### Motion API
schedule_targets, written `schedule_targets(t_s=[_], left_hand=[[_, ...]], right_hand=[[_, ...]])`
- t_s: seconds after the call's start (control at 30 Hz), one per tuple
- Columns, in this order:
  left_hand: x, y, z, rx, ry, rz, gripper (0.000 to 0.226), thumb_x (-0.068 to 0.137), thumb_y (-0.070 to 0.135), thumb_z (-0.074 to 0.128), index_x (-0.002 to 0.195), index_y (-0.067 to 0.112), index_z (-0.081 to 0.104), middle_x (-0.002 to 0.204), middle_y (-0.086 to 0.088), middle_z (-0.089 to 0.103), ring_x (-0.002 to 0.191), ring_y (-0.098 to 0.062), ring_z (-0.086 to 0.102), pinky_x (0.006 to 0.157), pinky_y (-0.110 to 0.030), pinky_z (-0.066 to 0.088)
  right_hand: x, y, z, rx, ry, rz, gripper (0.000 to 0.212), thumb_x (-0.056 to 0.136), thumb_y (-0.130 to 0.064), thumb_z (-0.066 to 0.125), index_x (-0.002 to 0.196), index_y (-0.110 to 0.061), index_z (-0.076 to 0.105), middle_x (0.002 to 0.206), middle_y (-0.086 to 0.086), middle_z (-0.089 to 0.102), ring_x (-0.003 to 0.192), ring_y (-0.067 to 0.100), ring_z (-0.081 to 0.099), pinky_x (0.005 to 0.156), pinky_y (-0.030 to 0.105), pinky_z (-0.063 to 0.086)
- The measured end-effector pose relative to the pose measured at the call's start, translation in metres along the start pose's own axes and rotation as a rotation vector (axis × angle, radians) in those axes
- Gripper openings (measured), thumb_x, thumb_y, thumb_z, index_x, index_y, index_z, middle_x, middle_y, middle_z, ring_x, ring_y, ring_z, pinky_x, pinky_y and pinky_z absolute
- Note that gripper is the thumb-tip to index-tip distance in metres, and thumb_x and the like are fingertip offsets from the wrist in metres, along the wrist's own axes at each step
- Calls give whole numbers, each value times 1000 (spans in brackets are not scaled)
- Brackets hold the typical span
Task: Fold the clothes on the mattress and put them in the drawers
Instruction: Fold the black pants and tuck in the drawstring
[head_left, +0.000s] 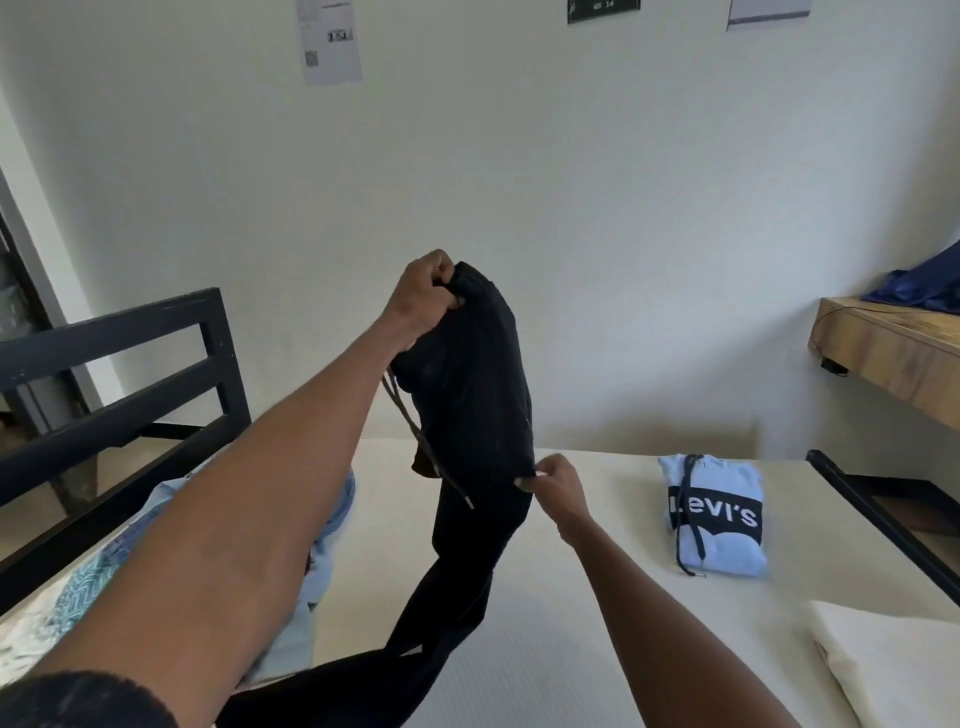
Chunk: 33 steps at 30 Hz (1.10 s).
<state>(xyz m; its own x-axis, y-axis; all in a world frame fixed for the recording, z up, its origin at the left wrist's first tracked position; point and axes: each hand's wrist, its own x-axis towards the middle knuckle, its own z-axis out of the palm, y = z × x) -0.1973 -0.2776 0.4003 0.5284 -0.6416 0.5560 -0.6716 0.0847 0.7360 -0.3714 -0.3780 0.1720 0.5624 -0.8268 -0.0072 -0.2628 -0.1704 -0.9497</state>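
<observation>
A black drawstring garment (470, 395) hangs in the air above the cream mattress (545, 649); its lower end trails down onto the mattress toward me. My left hand (423, 299) grips its top edge, raised high. My right hand (558, 486) pinches the garment's right edge lower down. A folded light-blue Levi's hoodie (714, 514) lies on the mattress to the right. Light-blue and patterned clothes (104, 587) lie in a heap at the left, partly hidden by my left arm.
A black metal bed frame (119, 374) stands at the left, and another dark rail (883, 514) runs along the right. A wooden shelf (893, 358) with dark-blue cloth on it sticks out at the right. A cream pillow (893, 670) lies at the lower right.
</observation>
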Motion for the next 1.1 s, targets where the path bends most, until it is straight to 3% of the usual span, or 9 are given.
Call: schedule_targets(t_s=[0.1,0.27,0.4,0.53,0.67,0.8,0.93,1.0,1.1], left_hand=[[-1,-4,-15,-86,30,-6,48,66,-20,55,60,20,29,59,5,32,57,-8,30,54,-21,29],[1,-20,-34,8,183,-75,39,68,-15,51,74,23,40,72,2,45,65,-13,39,56,-25,34],[-8,-28,-40,161,192,-103,38,73,-11,46,96,19,44,89,3,52,77,-14,48,63,-24,41],[-16,-33,-42,208,162,-117,38,72,-11,43,98,17,46,92,0,55,79,-17,49,67,-28,43],[-21,-42,-51,153,112,-131,37,74,-11,51,90,22,47,91,-4,59,75,-16,51,62,-22,40],[-21,-43,-68,31,56,-131,40,71,-17,55,81,21,47,71,-3,59,63,-16,53,62,-26,44],[-19,-43,-79,-24,41,-147,42,65,-19,58,78,20,48,67,-3,55,64,-17,49,62,-26,42],[-19,-44,-83,-27,74,-165,42,66,-19,58,77,20,48,70,-2,55,66,-18,49,61,-26,42],[-24,-58,-89,-4,182,-227,42,70,-16,61,79,23,46,80,-2,57,73,-18,52,66,-28,46]], right_hand=[[-7,-22,22,-3,-52,-177,39,75,-9,76,110,-9,59,109,-2,56,96,16,53,76,28,45],[-42,-14,83,-385,290,-530,21,87,1,52,107,-7,55,115,8,50,96,28,45,81,35,43],[-64,-6,112,-174,305,-362,18,97,-8,49,115,-8,53,117,8,53,91,28,49,74,39,45],[-64,-2,131,-469,146,-508,23,95,-14,50,106,-13,69,108,3,49,98,30,46,84,34,35],[-44,0,119,-481,35,-148,27,98,-31,48,111,-24,71,150,9,18,135,36,19,112,51,22],[-22,4,97,-460,-44,6,31,97,-41,54,117,-21,68,163,6,-6,148,34,3,115,52,19],[-6,1,88,-231,-171,89,24,82,-34,71,93,-13,67,125,14,61,117,37,57,98,51,47],[-9,-1,80,-125,19,85,12,85,-21,67,88,-9,68,99,16,69,96,37,65,82,42,53],[-8,-14,50,-1,410,111,31,90,-9,52,116,-11,70,111,17,69,102,37,64,87,37,49]])
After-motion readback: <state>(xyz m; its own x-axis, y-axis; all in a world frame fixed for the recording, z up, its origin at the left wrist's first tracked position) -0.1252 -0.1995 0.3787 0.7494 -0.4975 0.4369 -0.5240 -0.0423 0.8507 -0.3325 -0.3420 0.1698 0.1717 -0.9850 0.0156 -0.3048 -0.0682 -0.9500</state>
